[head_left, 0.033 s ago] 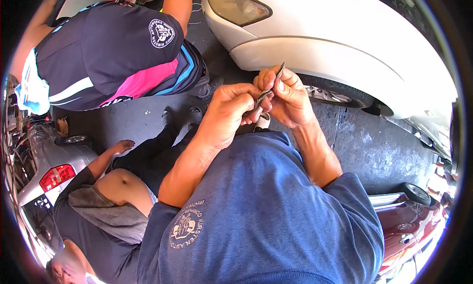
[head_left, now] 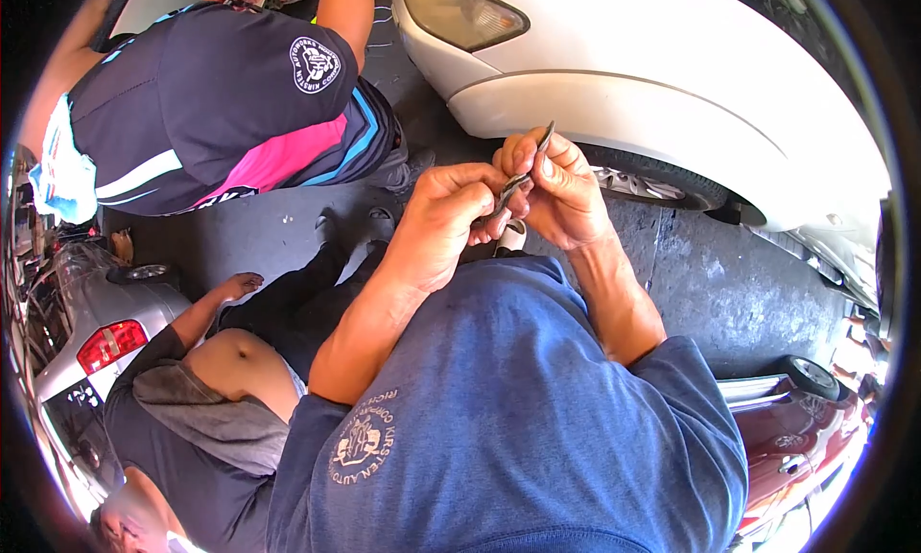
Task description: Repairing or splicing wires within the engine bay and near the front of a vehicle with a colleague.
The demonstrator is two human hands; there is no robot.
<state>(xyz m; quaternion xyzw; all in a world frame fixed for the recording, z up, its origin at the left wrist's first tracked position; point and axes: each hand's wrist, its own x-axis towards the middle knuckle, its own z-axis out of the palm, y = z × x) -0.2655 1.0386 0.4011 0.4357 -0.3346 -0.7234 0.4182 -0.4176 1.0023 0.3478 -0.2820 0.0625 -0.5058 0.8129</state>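
My left hand (head_left: 443, 222) and my right hand (head_left: 566, 193) meet in front of my chest, both closed on a thin dark grey metal strip (head_left: 544, 137). The strip runs slanted between the fingers, and its upper end sticks out above my right thumb. Its lower part is pinched in my left fingertips. Below the hands is my blue shirt (head_left: 518, 428).
A white car (head_left: 652, 83) with its front wheel (head_left: 662, 181) stands just beyond my hands. One person in a dark shirt with pink stripes (head_left: 211, 102) bends over at upper left. Another person (head_left: 221, 400) lies on the grey concrete floor (head_left: 729, 294). A silver car (head_left: 106, 328) and a red car (head_left: 796, 447) show at the edges.
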